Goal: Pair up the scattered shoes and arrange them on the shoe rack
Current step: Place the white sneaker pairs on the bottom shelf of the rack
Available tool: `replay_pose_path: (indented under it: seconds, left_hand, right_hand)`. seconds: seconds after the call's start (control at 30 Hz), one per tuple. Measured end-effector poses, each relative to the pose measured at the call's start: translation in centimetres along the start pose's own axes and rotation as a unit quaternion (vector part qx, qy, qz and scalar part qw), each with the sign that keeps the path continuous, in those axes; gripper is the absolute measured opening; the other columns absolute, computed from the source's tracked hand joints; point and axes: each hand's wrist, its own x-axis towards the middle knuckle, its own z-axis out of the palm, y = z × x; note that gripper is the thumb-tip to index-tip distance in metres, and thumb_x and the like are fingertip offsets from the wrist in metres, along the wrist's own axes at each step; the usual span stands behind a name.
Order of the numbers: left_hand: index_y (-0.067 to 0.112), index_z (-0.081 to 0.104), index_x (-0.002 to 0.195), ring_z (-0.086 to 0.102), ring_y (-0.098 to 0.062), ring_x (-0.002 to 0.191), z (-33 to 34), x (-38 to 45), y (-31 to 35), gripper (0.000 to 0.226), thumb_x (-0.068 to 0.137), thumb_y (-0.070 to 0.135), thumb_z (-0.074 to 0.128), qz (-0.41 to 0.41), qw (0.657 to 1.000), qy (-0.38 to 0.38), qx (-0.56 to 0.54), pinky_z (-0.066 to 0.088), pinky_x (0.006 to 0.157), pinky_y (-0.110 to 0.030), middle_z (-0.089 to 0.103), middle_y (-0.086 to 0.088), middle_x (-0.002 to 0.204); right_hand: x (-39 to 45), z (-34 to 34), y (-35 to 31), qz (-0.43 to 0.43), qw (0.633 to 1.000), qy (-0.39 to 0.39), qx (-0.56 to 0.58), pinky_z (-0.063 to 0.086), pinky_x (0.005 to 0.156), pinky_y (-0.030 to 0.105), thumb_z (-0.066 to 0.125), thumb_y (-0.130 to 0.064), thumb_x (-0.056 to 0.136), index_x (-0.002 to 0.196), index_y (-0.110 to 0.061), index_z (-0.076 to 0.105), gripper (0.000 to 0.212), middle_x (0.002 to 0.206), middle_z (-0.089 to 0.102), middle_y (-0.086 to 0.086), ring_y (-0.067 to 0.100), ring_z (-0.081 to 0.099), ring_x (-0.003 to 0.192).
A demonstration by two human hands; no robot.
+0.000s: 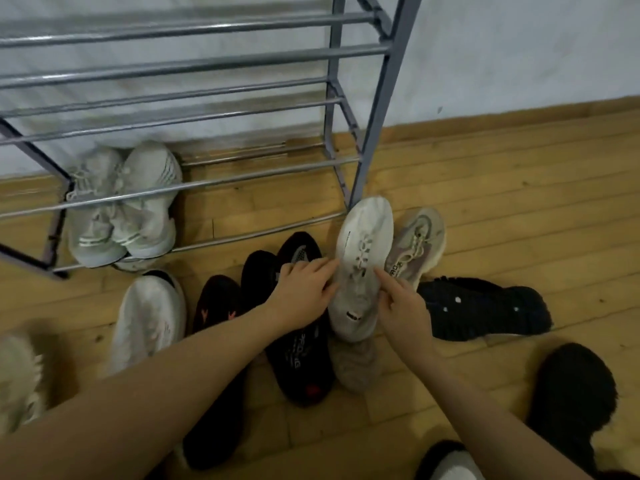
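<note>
A white lace-up sneaker [363,261] lies toe-first toward the foot of the grey metal shoe rack [372,140]. My left hand [304,292] grips its left side, fingers on the edge. My right hand [403,308] pinches its right side, index finger stretched along the laces. A pale grey pair [128,209] sits on the rack's lowest bars at the left. On the floor lie a black sneaker [304,344] under my left wrist, another black shoe [221,341], a white shoe [149,317], a beige-lilac sneaker [415,244] and a black shoe on its side [485,306].
The wooden floor [519,188] meets a white wall [519,46] behind the rack. A fuzzy white shoe [17,375] is at the left edge. Dark shoes [571,393] lie at the lower right, and a tan shoe [353,365] lies under the white sneaker's heel.
</note>
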Motion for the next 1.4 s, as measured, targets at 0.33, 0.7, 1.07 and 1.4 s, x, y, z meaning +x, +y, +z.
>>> replay_pose_path:
  seconds: [0.33, 0.7, 1.07, 1.4]
  left_hand:
    - [0.023, 0.02, 0.147, 0.031, -0.026, 0.132, 2.6, 4.7, 0.6, 0.049, 0.1, 0.037, 0.029, -0.049, 0.998, 0.026, -0.03, 0.016, 0.105, -0.039, 0.035, -0.001, 0.148]
    - [0.01, 0.054, 0.128, 0.055, -0.011, 0.112, 0.9, 3.6, 1.7, 0.039, 0.09, 0.004, 0.056, -0.002, 0.927, 0.245, -0.283, 0.036, 0.094, -0.008, 0.061, -0.004, 0.124]
    - [0.013, 0.047, 0.135, 0.046, 0.002, 0.097, -4.3, -5.0, 0.4, 0.045, 0.092, 0.017, 0.056, -0.041, 0.92, 0.271, -0.281, 0.031, 0.082, 0.004, 0.044, 0.013, 0.114]
    - [0.014, 0.045, 0.136, 0.045, -0.001, 0.103, -2.1, -12.8, -7.1, 0.045, 0.092, 0.018, 0.055, -0.175, 0.907, 0.276, -0.266, 0.033, 0.085, -0.007, 0.049, 0.001, 0.124]
  right_hand:
    - [2.8, 1.2, 2.0, 0.001, 0.998, 0.008, -0.066, 0.051, 0.075, 0.043, 0.043, -0.051, 0.092, 0.13, -0.018, 0.053, 0.051, 0.104, 0.063, 0.001, 0.02, 0.06, 0.09]
    - [2.6, 0.3, -1.0, 0.034, 0.992, 0.085, 0.085, 0.039, 0.07, 0.007, 0.057, -0.011, 0.092, 0.128, -0.01, 0.056, 0.036, 0.088, 0.054, -0.003, 0.005, 0.048, 0.075]
    - [0.2, -2.0, -8.1, -0.075, 0.99, 0.08, 0.087, 0.037, 0.07, 0.001, 0.062, -0.001, 0.085, 0.119, -0.005, 0.063, 0.034, 0.086, 0.058, 0.0, -0.007, 0.052, 0.076]
    - [-1.2, 5.5, -13.3, -0.144, 0.981, -0.094, 0.085, 0.035, 0.074, -0.001, 0.057, -0.013, 0.091, 0.124, -0.01, 0.059, 0.033, 0.097, 0.058, -0.003, 0.003, 0.052, 0.083]
